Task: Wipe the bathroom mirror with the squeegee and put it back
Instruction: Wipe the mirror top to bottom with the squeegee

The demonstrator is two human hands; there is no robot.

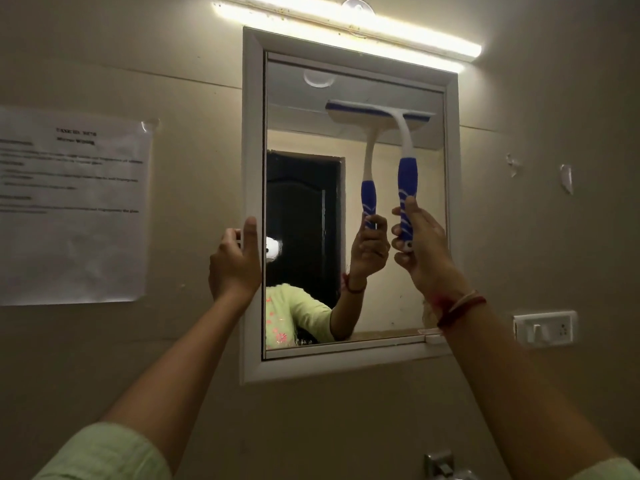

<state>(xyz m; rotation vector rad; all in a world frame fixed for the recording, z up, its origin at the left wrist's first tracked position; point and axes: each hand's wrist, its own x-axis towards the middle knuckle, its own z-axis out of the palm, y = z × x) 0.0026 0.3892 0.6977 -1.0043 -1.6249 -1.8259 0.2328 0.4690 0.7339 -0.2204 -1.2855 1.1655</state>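
A white-framed bathroom mirror (pixel 408 237) hangs on the beige wall. My right hand (pixel 420 247) grips the blue lower handle of a white and blue squeegee (pixel 407 161). Its blade lies flat against the glass in the upper right part of the mirror, and its reflection shows just to the left. My left hand (pixel 235 261) holds the mirror's left frame edge, thumb on the front of the frame and fingers curled round its outer side.
A lit tube light (pixel 346 26) runs above the mirror. A printed paper sheet (pixel 72 206) is taped to the wall at left. A white switch plate (pixel 543 329) sits right of the mirror. A metal tap fitting (pixel 441 464) shows at the bottom.
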